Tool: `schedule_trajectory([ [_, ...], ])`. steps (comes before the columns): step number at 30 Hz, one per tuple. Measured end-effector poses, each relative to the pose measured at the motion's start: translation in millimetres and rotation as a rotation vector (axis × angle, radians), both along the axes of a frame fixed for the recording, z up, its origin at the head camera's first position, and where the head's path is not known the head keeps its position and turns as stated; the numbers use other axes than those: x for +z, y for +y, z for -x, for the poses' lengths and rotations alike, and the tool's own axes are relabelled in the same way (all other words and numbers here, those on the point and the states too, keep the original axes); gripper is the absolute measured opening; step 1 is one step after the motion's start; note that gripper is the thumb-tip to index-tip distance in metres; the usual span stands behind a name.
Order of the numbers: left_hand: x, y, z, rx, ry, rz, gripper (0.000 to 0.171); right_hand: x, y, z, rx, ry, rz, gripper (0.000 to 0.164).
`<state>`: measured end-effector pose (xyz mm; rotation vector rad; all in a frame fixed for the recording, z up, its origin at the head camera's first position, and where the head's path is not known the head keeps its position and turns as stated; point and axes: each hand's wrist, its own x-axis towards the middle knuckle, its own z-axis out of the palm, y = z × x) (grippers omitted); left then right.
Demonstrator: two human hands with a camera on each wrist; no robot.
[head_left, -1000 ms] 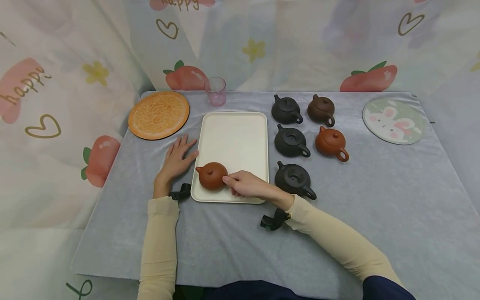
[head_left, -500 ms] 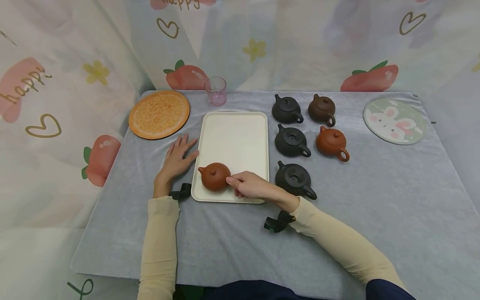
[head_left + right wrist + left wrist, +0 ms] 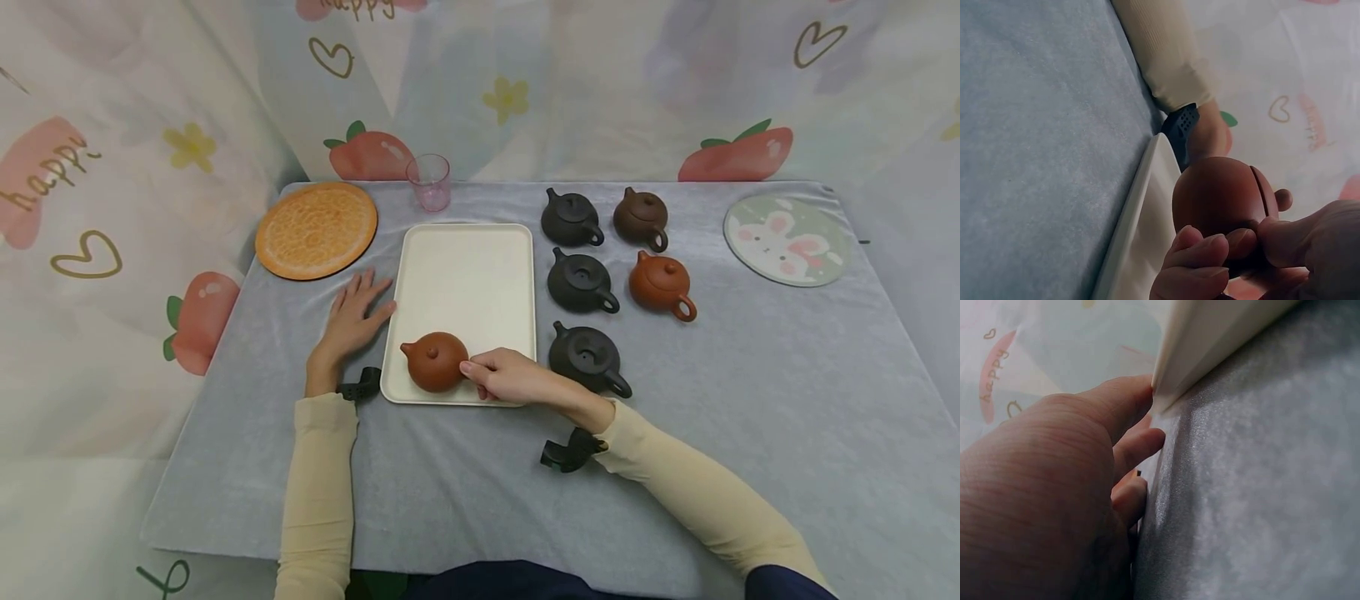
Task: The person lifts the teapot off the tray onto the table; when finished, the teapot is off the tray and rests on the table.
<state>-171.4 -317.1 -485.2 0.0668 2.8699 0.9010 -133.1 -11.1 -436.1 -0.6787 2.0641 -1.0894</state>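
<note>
A reddish-brown clay teapot (image 3: 437,362) is over the near left part of a cream rectangular tray (image 3: 472,258), its spout pointing left. My right hand (image 3: 510,375) pinches it at the handle side; the handle itself is covered by the fingers. In the right wrist view, thumb and curled fingers close on the handle below the round body of the teapot (image 3: 1219,194), close over the tray wall (image 3: 1141,212). My left hand (image 3: 351,317) rests on the cloth left of the tray, fingers spread. Its thumb tip meets the tray's edge (image 3: 1175,362) in the left wrist view.
Right of the tray stand three black teapots (image 3: 583,358), a dark brown teapot (image 3: 639,215) and an orange-brown teapot (image 3: 660,282). A pink glass (image 3: 430,187) is behind the tray. A round orange mat (image 3: 317,231) lies back left, a rabbit mat (image 3: 783,242) back right.
My right hand has carried the reddish-brown teapot slightly right and toward me over the tray. The left hand stays in place, and the other teapots have not moved.
</note>
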Motion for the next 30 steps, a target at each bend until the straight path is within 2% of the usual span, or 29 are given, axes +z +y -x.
schedule_trajectory([
  [11,-0.5,-2,0.0,-0.007,-0.002,0.001,0.063,5.2,17,-6.9,0.023,0.003,0.031,0.043],
  [23,-3.1,-2,1.7,-0.013,0.014,-0.002,0.062,8.5,32,-14.8,0.038,-0.008,0.014,0.043],
  [30,-4.6,-3,-0.9,-0.023,0.052,-0.05,0.068,9.4,38,-18.6,0.044,-0.012,0.04,0.043],
])
